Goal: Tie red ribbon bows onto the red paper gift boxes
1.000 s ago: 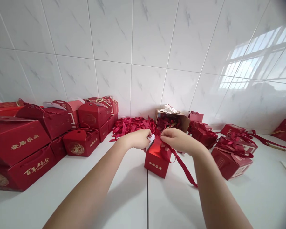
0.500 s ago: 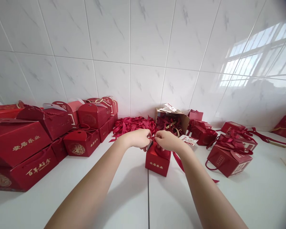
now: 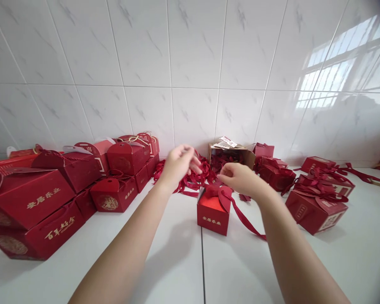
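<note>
A small red gift box (image 3: 212, 218) with gold characters stands on the table. Red ribbon (image 3: 245, 220) runs through its top, with a long tail hanging down its right side to the tabletop. My left hand (image 3: 179, 164) is raised behind and left of the box, in front of a heap of red ribbons (image 3: 190, 179); its fingers are apart and hold nothing visible. Just above the box's back right, my right hand (image 3: 239, 178) has its fingers bent together. Whether ribbon is between those fingertips is hidden.
Red gift boxes (image 3: 50, 198) are stacked on the left. Ribbon-tied boxes (image 3: 316, 207) stand on the right. Against the tiled wall is an open cardboard box (image 3: 248, 158) with ribbons inside and white cards (image 3: 227, 141) on top. A seam crosses the white table (image 3: 164, 261).
Both hands were together pinching ribbon above the box. They have separated: my left hand moved up and left, letting go, and my right hand moved right. The view has shifted slightly.
</note>
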`<state>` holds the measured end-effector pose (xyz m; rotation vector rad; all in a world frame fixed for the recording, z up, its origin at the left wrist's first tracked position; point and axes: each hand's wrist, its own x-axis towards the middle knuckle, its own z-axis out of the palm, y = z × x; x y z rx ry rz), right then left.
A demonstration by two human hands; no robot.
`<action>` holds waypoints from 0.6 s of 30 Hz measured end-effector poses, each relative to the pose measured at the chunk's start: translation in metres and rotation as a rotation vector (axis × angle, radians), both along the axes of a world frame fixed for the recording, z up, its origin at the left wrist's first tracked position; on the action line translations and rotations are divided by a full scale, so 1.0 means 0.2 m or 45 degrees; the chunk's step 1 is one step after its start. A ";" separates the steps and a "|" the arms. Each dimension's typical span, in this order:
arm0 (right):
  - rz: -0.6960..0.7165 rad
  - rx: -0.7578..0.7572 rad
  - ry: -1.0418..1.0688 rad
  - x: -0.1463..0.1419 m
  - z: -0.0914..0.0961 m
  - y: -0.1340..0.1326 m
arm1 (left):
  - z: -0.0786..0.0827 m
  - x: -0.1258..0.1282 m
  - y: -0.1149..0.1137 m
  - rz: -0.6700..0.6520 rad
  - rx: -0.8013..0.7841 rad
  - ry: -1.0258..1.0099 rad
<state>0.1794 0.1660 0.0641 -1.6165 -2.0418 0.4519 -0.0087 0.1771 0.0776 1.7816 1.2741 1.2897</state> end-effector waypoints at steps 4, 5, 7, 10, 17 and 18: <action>-0.045 -0.134 -0.092 0.16 0.07 -0.02 | 0.07 -0.03 -0.04 0.177 0.320 -0.434; -0.067 -0.159 -0.113 0.19 0.07 -0.02 | 0.07 -0.05 -0.04 0.269 0.374 -0.290; -0.096 -0.210 -0.157 0.23 0.06 0.00 | 0.05 -0.07 -0.03 0.405 0.387 0.156; 0.010 -0.443 -0.217 0.25 0.02 0.03 | 0.00 -0.08 -0.01 0.203 0.101 0.699; 0.217 -0.805 -0.100 0.19 -0.11 0.13 | -0.15 -0.02 0.10 -0.248 -0.140 0.913; 0.220 -0.765 -0.064 0.19 -0.13 0.15 | -0.16 -0.02 0.11 -0.263 -0.170 0.932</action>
